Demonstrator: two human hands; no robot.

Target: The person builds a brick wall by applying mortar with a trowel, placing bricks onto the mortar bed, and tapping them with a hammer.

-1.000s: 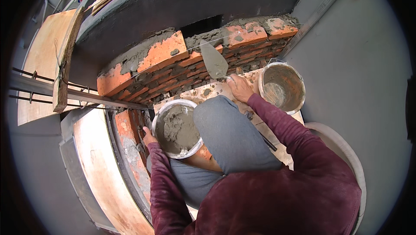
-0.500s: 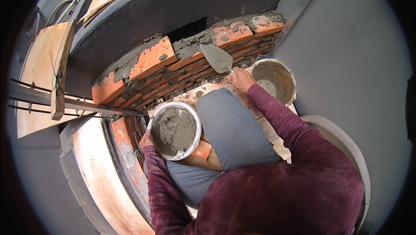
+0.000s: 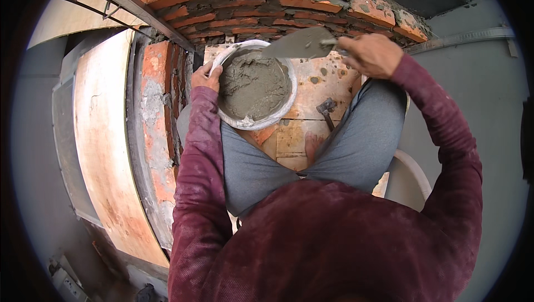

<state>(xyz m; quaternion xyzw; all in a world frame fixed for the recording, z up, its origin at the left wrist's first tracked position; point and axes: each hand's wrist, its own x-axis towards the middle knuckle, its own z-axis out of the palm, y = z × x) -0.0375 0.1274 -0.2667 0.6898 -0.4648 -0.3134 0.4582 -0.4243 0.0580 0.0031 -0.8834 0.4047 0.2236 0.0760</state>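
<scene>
L hand (image 3: 207, 75) grips the bucket (image 3: 293, 93) at its L rim, thumb & fingers closed over the edge. Bucket's in front of the L knee, near the brick wall (image 3: 233, 21), w/ wet grey mortar (image 3: 253, 87) inside. R hand (image 3: 374, 56) is wrapped tight round the handle of the trowel (image 3: 306, 43); blade's out over the bucket's upper R edge, a bit blurred, can't tell if it touches. Dark tool (image 3: 327, 107) lies on the boards (image 3: 311, 96) btwn bucket & R leg.
</scene>
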